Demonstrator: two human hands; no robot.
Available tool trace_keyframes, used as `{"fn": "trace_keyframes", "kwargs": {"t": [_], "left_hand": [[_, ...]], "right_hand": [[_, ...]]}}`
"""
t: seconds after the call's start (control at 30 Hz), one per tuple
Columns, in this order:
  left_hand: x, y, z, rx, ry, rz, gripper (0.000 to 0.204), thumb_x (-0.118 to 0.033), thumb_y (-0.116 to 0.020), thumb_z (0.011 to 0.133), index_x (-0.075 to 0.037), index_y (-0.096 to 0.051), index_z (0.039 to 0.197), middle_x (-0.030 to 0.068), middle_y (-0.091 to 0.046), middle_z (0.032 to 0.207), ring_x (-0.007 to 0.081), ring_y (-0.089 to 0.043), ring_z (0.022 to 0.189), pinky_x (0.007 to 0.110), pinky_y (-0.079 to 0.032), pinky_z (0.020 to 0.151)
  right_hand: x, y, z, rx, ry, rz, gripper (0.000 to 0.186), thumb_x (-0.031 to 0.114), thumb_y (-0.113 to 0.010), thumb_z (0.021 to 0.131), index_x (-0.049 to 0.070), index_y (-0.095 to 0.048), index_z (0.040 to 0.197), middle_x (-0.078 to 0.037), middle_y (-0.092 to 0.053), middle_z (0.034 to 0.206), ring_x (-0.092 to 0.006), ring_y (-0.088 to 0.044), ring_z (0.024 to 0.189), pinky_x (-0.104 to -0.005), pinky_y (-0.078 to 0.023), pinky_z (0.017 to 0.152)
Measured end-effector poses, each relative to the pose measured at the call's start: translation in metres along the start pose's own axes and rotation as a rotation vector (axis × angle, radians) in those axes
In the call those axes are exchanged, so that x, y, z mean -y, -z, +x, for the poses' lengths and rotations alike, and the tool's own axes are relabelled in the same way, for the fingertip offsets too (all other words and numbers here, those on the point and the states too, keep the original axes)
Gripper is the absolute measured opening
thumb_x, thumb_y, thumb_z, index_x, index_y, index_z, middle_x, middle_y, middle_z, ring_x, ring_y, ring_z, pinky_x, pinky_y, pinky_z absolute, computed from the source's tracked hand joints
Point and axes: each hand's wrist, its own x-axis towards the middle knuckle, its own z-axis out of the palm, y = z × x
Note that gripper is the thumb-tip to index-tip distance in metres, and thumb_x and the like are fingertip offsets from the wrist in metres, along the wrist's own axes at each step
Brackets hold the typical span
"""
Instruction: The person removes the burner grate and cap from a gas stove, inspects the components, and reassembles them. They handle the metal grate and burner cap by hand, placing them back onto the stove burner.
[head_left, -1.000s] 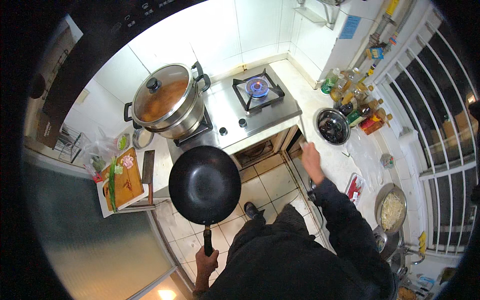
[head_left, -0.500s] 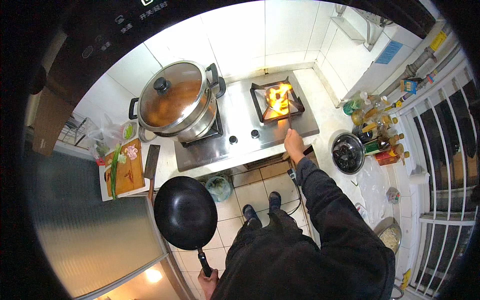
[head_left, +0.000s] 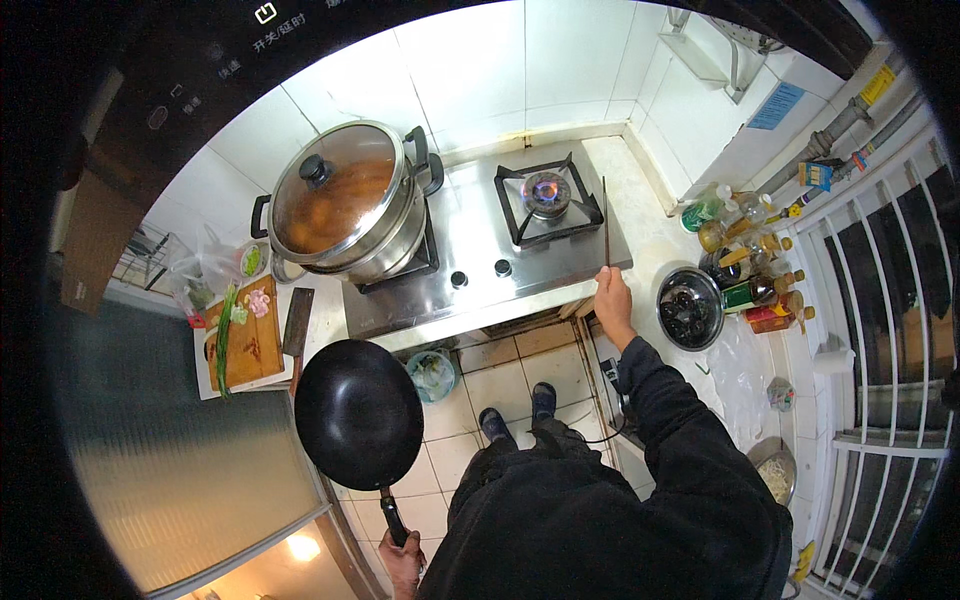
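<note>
My left hand grips the handle of a black wok, held out over the tiled floor in front of the counter. My right hand rests at the front right corner of the steel gas stove and holds a long thin dark stick that points up past the right burner, where a small blue flame burns. A big steel pot with a glass lid stands on the left burner.
A wooden cutting board with chopped bits and a cleaver lies on the left counter. A dark bowl and several bottles sit on the right counter. A small bin stands under the stove.
My right hand pulled back from the burner to the stove's front right corner. The tall orange flame dropped to a small blue one. The wok stays low on the left.
</note>
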Motion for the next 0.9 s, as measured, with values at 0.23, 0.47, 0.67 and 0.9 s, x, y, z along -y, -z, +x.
{"fn": "trace_keyframes", "kwargs": {"t": [0.23, 0.47, 0.67, 0.9], "left_hand": [[-0.005, -0.004, 0.007, 0.072, 0.052, -0.091, 0.015, 0.000, -0.071, 0.092, -0.002, -0.056, 0.090, 0.0019, -0.054, 0.059, 0.0133, -0.052, 0.039, 0.030, -0.040, 0.035], [0.000, -0.008, 0.002, 0.093, 0.093, -0.026, 0.015, 0.000, -0.071, 0.093, -0.002, -0.056, 0.091, 0.0031, -0.055, 0.058, 0.0130, -0.053, 0.040, 0.030, -0.042, 0.037], [0.009, -0.008, -0.006, 0.099, 0.058, -0.081, 0.015, -0.001, -0.072, 0.094, -0.002, -0.057, 0.091, 0.0031, -0.056, 0.057, 0.0132, -0.054, 0.040, 0.030, -0.042, 0.037], [-0.002, -0.010, -0.008, 0.093, 0.107, -0.043, 0.015, -0.001, -0.071, 0.094, -0.002, -0.057, 0.090, 0.0029, -0.055, 0.057, 0.0129, -0.054, 0.040, 0.030, -0.041, 0.037]], "right_hand": [[0.043, -0.037, 0.052, 0.039, 0.188, -0.042, 0.039, 0.038, -0.041, 0.114, 0.003, -0.057, 0.106, -0.027, -0.072, 0.095, -0.0547, -0.065, 0.096, -0.0619, -0.049, 0.081], [0.070, -0.068, 0.088, 0.205, 0.143, -0.279, 0.040, 0.036, -0.042, 0.113, 0.007, -0.068, 0.113, -0.028, -0.074, 0.108, -0.0524, -0.069, 0.104, -0.0625, -0.053, 0.088], [0.069, -0.068, 0.081, 0.268, 0.026, -0.387, 0.041, 0.036, -0.044, 0.112, 0.006, -0.072, 0.115, -0.025, -0.075, 0.114, -0.0483, -0.071, 0.108, -0.0615, -0.055, 0.091], [0.075, -0.077, 0.086, 0.393, 0.218, -0.539, 0.030, 0.025, -0.058, 0.101, 0.007, -0.077, 0.115, -0.021, -0.078, 0.102, -0.0479, -0.074, 0.099, -0.0577, -0.058, 0.087]]}}
